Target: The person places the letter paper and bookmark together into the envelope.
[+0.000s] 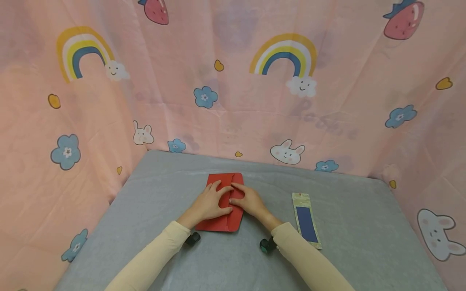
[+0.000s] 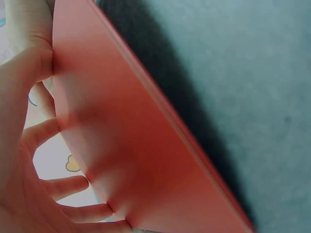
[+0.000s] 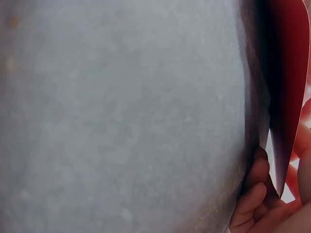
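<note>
A red envelope (image 1: 219,223) lies on the table with its round-cornered flap opened out to the right. My left hand (image 1: 207,203) rests on its body with the fingers spread, fingertips touching the red surface in the left wrist view. At the envelope's mouth, my right hand (image 1: 252,201) has its index finger and thumb on top. In the right wrist view, more curled fingers (image 3: 255,177) sit below the red flap (image 3: 294,63), so the hand grips it from both sides. What is inside the envelope is hidden.
Right of the hands lies a long, narrow patterned strip (image 1: 306,224) with a dark blue panel. A grey cloth covers the table (image 1: 349,226). Pink curtains (image 1: 233,129) with rainbows and rabbits hang behind it and at both sides.
</note>
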Demonstrator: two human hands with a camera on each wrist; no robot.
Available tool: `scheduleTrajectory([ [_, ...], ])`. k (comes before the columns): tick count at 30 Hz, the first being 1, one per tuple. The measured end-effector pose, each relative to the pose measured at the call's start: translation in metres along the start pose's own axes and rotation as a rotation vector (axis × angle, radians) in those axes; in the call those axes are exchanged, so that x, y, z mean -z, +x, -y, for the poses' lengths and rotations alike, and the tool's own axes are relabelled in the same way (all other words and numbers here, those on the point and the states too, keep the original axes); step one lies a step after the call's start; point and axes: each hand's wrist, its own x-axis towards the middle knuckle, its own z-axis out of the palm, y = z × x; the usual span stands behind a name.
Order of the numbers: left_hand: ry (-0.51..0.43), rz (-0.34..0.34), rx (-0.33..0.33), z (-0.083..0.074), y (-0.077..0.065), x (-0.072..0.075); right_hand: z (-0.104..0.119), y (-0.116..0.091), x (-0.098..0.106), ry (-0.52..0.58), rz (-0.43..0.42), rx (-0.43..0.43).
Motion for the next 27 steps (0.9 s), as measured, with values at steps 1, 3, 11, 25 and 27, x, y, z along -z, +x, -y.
scheduleTrajectory([
  [1, -0.001, 0.001, 0.001, 0.000, 0.000, 0.000, 0.000, 0.000, 0.000, -0.001, -0.001, 0.001],
  [3, -0.006, 0.003, 0.004, 0.000, 0.000, 0.000, -0.001, 0.001, -0.001, 0.002, -0.002, 0.001],
  [11, -0.011, 0.008, 0.010, 0.000, 0.000, 0.001, -0.005, 0.000, 0.000, 0.057, 0.008, -0.003],
  [25, -0.014, 0.026, 0.019, 0.000, 0.001, 0.000, -0.006, -0.004, 0.011, 0.164, 0.017, -0.016],
  [27, -0.024, 0.023, 0.023, 0.000, 0.000, 0.001, -0.006, -0.004, 0.014, 0.180, 0.020, -0.019],
])
